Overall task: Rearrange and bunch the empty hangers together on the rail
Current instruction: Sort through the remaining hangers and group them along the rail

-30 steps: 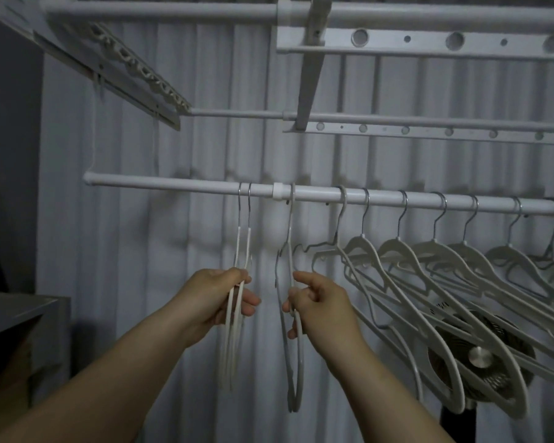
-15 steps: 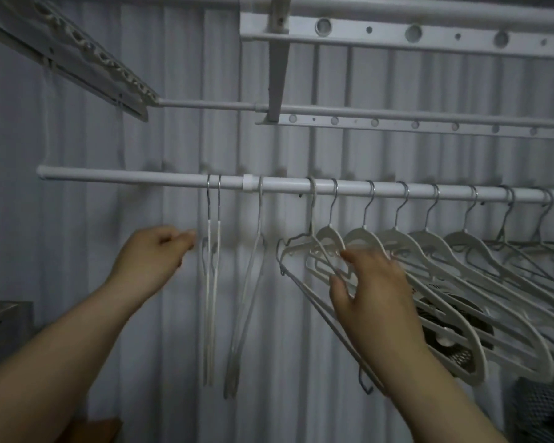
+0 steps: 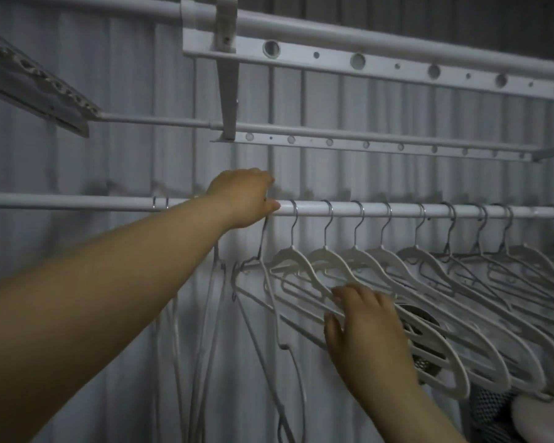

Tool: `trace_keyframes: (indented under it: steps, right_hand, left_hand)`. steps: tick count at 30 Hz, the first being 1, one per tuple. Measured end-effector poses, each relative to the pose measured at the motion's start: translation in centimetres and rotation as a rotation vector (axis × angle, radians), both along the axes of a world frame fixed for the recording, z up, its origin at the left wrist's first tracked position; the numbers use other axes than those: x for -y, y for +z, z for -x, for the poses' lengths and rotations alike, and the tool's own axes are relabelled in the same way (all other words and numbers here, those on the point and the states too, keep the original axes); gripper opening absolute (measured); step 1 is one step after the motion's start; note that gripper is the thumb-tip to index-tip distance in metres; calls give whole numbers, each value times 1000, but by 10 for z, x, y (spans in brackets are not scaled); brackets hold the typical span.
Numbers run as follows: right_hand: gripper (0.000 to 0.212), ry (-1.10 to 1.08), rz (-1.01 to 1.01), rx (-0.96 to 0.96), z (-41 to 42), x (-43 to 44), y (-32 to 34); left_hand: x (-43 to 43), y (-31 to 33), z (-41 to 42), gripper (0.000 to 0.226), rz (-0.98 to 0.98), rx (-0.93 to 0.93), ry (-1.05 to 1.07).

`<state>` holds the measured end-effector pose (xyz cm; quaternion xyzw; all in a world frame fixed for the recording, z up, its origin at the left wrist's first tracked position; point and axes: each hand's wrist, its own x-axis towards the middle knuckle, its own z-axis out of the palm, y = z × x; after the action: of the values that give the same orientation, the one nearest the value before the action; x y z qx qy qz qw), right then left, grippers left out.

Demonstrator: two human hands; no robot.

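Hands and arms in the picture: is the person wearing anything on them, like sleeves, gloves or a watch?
No. Both arms are bare as far as the picture shows, with no sleeves in view. The left hand and the right hand have no gloves, and no watch, bracelet or ring shows. The light is dim, so very small things could be missed.

A white round metal rail (image 3: 397, 208) runs level across the scene and carries the load. A row of white plastic hangers with grey metal hooks (image 3: 359, 266) hangs directly from its right portion, hooks evenly spaced and bodies angled and overlapping. Toward the left, several thin white hangers (image 3: 202, 314) hang edge-on, close together, their upper parts partly hidden.
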<state>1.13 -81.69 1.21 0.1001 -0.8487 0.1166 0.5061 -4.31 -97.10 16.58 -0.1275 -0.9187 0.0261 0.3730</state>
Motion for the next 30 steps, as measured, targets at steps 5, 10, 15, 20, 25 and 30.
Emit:
trace_keyframes:
  steps: [5,10,15,20,25,30]
  right_hand:
    - [31,-21,139,361,-7,-29,-6]
    - [18,135,186,345,-4,-26,-21]
    - [41,210,206,223,5,-14,-32]
    - [8,141,134,145,4,-5,-31]
    - [15,167,156,157,6,-3,-32]
    - [58,247,259,220,-1,-3,-29]
  left_hand:
    - [-3,-2,27,49,3,135,21]
    - [5,-4,38,37,-61,167,-83]
    - [16,-5,38,36,-58,168,-106]
    - [30,-5,33,35,-63,163,-105]
    - [37,-5,27,32,-44,139,-74]
    - [37,-5,23,28,-34,126,-63]
